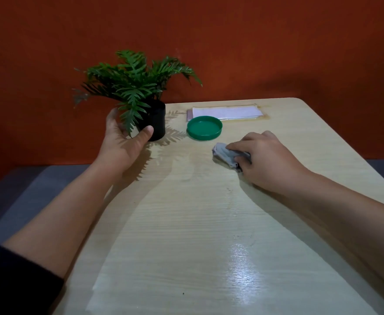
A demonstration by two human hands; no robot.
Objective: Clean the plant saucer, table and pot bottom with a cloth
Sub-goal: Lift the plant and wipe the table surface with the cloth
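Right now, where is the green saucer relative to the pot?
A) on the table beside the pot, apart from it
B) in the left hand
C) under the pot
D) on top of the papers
A: the green saucer sits on the table, apart from the black pot, which the left hand is cupping.

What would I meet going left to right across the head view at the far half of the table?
left hand → black pot with the plant → green saucer → grey cloth → right hand. I leave out the papers, which lie behind the saucer and span several positions.
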